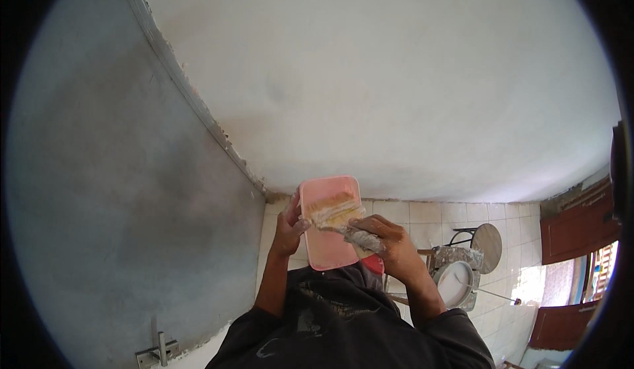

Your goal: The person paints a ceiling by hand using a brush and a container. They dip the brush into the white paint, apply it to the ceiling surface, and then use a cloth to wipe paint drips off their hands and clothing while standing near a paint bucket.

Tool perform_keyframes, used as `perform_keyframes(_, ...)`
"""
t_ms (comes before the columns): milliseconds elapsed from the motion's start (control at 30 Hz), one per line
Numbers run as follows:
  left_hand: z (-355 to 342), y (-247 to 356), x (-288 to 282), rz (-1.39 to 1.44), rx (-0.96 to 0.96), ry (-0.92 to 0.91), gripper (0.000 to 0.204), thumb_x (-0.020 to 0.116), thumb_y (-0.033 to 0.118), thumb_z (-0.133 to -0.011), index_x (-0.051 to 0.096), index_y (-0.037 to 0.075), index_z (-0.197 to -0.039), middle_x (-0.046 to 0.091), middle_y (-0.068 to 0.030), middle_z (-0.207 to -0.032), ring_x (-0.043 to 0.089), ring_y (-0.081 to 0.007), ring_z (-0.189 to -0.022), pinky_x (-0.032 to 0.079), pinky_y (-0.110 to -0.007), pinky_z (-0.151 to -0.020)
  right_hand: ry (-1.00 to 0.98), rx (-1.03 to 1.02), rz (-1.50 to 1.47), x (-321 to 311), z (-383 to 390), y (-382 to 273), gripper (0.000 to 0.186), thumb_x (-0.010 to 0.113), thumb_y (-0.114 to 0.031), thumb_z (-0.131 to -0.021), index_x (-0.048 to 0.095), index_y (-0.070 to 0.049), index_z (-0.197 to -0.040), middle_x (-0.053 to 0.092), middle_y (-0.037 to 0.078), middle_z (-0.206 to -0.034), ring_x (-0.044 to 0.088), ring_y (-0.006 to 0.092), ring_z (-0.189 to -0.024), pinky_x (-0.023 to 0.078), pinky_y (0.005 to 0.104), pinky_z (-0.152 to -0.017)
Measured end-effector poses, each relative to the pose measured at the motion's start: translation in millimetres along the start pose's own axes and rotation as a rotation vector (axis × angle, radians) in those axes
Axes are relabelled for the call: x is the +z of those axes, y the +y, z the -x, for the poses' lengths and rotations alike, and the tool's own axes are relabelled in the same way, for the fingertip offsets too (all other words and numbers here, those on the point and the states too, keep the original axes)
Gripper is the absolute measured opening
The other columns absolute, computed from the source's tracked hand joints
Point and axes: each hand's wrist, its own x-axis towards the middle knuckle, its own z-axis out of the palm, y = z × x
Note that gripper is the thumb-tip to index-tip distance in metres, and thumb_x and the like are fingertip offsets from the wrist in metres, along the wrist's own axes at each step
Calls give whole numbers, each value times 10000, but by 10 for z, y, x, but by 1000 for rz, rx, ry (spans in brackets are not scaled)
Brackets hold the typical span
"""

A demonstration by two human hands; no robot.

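Observation:
My left hand (288, 228) grips the left edge of a shallow pink tray (327, 185) with rounded corners, held in front of my chest. A wide paintbrush (335, 209) with tan bristles, smeared with whitish paint or paste, lies across the tray. My right hand (391, 238) is closed round its white-crusted handle, at the tray's right side. Whitish residue marks the fingers of both hands. The tray's bottom shows pink above and below the brush.
A pale wall (409, 92) rises ahead, meeting a grey door (132, 171) with a lever handle (162, 349) on the left. On the tiled floor (429, 214) at right stand a round-topped stool (487, 247) and a container of white liquid (456, 283) with a long stick.

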Motion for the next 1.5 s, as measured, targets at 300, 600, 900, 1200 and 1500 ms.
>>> perform_keyframes(300, 14, 19, -23, 35, -8, 6, 899, 721, 306, -704, 269, 9, -1421, 494, -116, -1299, 484, -188, -1171, 399, -358, -966, 90, -37, 143, 284, -38, 189, 431, 675, -87, -626, 621, -61, -1053, 586, 90, -1107, 570, 281, -1024, 543, 369, -747)
perform_keyframes(600, 19, -33, 17, 78, 11, 2, 931, 742, 272, -696, 234, 17, -1434, 479, -125, -1325, 477, -204, -1190, 387, -375, -988, 179, -10, 148, 177, -71, 26, 409, 683, -77, -644, 623, -57, -1048, 602, 112, -1090, 610, 325, -943, 531, 375, -760)
perform_keyframes(900, -33, 18, -88, 111, 47, -36, 955, 744, 269, -689, 211, 4, -1436, 421, -129, -1373, 437, -204, -1231, 399, -349, -981, 4, -30, 16, 133, 18, 32, 409, 681, -94, -633, 617, -83, -1036, 591, 105, -1112, 587, 312, -985, 547, 371, -738)
perform_keyframes(1200, -18, 11, -128, 206, 14, -15, 971, 759, 247, -674, 207, 0, -1434, 399, -113, -1389, 424, -220, -1248, 354, -379, -1030, 123, -51, 76, 407, -85, 115, 418, 696, -51, -636, 623, -46, -1047, 614, 130, -1068, 612, 335, -936, 524, 387, -771)
perform_keyframes(1500, -16, -62, -68, 272, -6, -62, 967, 770, 246, -670, 223, 1, -1430, 387, -108, -1398, 415, -223, -1256, 349, -373, -1036, 208, -26, 27, 182, -171, -18, 424, 707, -62, -623, 632, -55, -1040, 613, 130, -1067, 612, 333, -928, 523, 392, -767)
